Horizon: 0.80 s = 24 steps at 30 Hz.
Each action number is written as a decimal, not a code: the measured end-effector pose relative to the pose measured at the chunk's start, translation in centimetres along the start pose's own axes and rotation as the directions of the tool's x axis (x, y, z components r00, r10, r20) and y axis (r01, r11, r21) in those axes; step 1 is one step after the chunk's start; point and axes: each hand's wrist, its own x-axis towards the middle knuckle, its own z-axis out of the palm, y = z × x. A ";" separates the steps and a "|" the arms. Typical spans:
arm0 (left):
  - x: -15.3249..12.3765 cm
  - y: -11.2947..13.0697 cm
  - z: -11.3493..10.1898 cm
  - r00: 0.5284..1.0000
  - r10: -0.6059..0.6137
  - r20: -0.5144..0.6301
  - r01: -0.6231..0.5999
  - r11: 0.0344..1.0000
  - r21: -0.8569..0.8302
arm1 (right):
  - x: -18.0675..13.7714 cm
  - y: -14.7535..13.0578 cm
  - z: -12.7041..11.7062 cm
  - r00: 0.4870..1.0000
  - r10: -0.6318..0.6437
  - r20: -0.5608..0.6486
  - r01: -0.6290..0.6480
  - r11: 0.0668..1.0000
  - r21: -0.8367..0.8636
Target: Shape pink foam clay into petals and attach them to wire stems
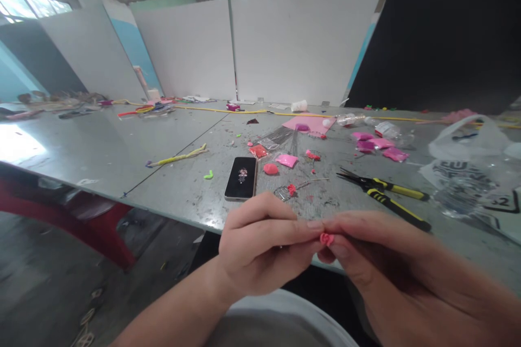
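Between the fingertips of both hands is a small coral-red clay flower with ruffled petals. My left hand pinches it from the left, fingers closed together. From the right, my right hand holds it between thumb and index finger. Both hands are just over the table's front edge. Beyond them lies a red clay flower on a wire stem. A round lump of red clay sits farther back, beside a pink clay packet. Whatever is behind the fingers is hidden.
A smartphone lies left of the clay. Black-and-yellow pliers rest open on the right, near a white plastic bag. Several pink packets and a bundle of thin wires lie farther back. A red chair stands at left.
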 end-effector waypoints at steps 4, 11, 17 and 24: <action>0.0 0.2 -0.1 1.000 -0.011 0.016 0.011 1.000 -0.011 | -0.3 0.6 0.0 0.999 -0.052 -0.001 0.052 0.997 0.059; 0.0 0.0 0.3 0.998 -0.055 0.044 0.059 0.991 -0.120 | 0.1 1.7 0.0 0.985 -0.163 0.060 0.144 0.960 0.239; 0.2 0.2 0.3 0.995 -0.059 0.075 0.069 0.987 -0.148 | 0.3 2.3 -0.1 0.968 -0.232 0.100 0.193 0.933 0.303; 0.3 0.3 0.2 0.993 -0.061 0.097 0.079 0.979 -0.189 | 0.1 2.9 -0.3 0.964 -0.233 0.127 0.186 0.935 0.302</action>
